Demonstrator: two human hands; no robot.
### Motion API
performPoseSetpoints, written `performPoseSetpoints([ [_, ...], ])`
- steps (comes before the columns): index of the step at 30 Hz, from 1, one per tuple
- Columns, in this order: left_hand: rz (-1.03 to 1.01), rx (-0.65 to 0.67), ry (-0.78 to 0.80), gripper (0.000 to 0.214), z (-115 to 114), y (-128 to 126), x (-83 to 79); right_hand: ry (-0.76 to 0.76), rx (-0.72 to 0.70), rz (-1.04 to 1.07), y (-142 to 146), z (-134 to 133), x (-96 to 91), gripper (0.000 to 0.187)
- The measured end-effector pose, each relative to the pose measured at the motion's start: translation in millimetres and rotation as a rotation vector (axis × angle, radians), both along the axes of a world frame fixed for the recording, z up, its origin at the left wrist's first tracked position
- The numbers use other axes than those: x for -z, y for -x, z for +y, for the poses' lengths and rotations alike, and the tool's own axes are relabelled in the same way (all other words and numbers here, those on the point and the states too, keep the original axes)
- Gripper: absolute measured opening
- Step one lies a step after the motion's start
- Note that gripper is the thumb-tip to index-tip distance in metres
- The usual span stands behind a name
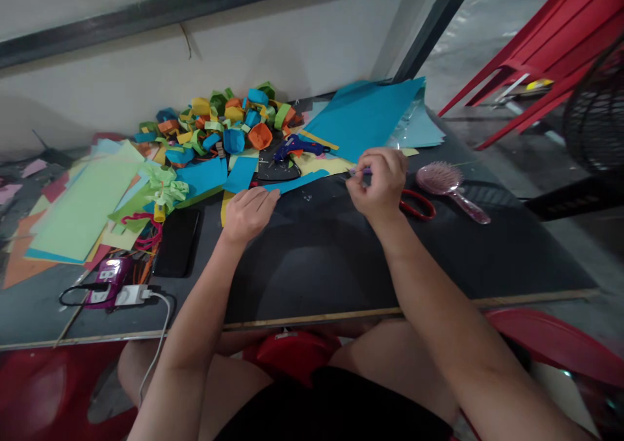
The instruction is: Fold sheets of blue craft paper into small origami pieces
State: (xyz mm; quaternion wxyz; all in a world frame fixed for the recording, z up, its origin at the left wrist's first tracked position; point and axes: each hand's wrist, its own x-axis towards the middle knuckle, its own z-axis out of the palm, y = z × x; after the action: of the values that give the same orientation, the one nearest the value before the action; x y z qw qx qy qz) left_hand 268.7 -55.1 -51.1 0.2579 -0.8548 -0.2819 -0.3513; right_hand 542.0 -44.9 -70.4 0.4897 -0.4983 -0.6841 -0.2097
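My left hand (249, 212) lies on the dark tabletop (316, 259) with its fingers together, pressing the near end of a narrow blue paper strip (297, 182). My right hand (379, 182) is closed in a pinch around a small purple object (355, 170), perhaps a pen or cutter, at the strip's far end. Red-handled scissors (418, 205) lie just right of that hand. A blue glue gun (297, 147) rests on paper behind the strip.
A heap of folded coloured paper pieces (229, 126) sits at the back. Large blue sheets (365, 116) lie back right, green and orange sheets (82, 210) left. A black phone (176, 241), a pink hairbrush (451, 186) and a purple device with a white cable (117, 285) lie around.
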Motion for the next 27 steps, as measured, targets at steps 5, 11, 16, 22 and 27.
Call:
performPoseSetpoints([
  [5,0.074,0.022,-0.069,0.016,-1.2,0.7,0.5,-0.018,-0.159,-0.074,16.1,-6.5,0.4,0.012],
  [11,0.124,0.064,-0.029,0.019,-4.4,-5.1,5.3,-0.022,-0.224,-0.210,35.5,-13.0,1.2,0.005],
  [16,0.082,0.074,-0.064,0.015,-3.4,-6.1,3.5,-0.036,-0.194,-0.205,30.5,-11.3,-0.3,0.003],
  [22,0.021,0.068,-0.034,0.011,-3.4,-7.3,0.5,-0.021,-0.149,-0.165,28.4,-6.8,2.8,0.005],
  [27,-0.002,0.069,-0.011,0.011,-1.4,-6.1,2.8,0.101,-0.119,-0.132,24.0,-4.8,5.3,0.007],
])
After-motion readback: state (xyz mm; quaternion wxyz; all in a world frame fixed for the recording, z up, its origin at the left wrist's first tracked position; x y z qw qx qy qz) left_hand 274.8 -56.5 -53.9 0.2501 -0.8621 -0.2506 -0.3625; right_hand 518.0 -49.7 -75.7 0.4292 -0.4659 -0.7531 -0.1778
